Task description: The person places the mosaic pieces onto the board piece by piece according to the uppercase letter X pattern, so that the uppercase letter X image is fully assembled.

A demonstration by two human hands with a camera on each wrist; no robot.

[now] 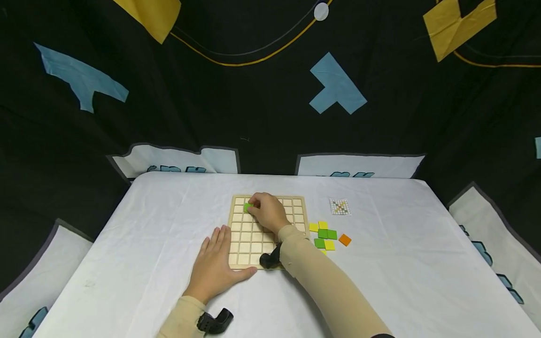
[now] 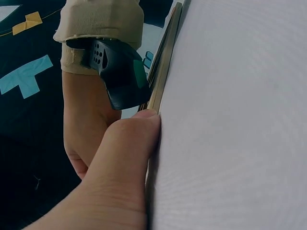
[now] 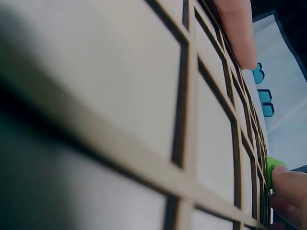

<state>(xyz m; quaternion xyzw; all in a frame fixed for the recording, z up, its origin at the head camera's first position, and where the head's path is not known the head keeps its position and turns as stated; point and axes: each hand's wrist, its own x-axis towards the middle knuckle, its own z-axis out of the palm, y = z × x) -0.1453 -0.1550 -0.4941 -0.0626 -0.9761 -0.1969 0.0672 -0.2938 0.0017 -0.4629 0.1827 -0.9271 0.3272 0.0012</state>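
Pinching a green tile (image 1: 247, 207) between fingertips (image 3: 288, 184) with the right grip (image 1: 269, 212), at the far left part of a wooden board (image 1: 245, 236) marked off in squares. Hard to tell whether lying flat in a square or held just over one. Spread out with the left grip (image 1: 215, 260), to the left of the right grip and nearer the body, with straight fingers at the board's left side and with the thumb (image 2: 132, 148) stretched away, touching the near edge.

To the right of the right grip, just beside the board: loose green tiles (image 1: 332, 234), yellow tiles (image 1: 313, 227) and, a little apart, one orange tile (image 1: 344, 240). Also to the right of the right grip, beyond those tiles: a small pattern card (image 1: 340, 206). On the body side of the right grip, over the board's near part: a black wrist camera (image 1: 270, 257). Under both grips: a desk (image 1: 127, 263) in white cloth. Ahead of both grips, past the desk: a dark curtain (image 1: 270, 108) with blue shapes (image 1: 338, 84).
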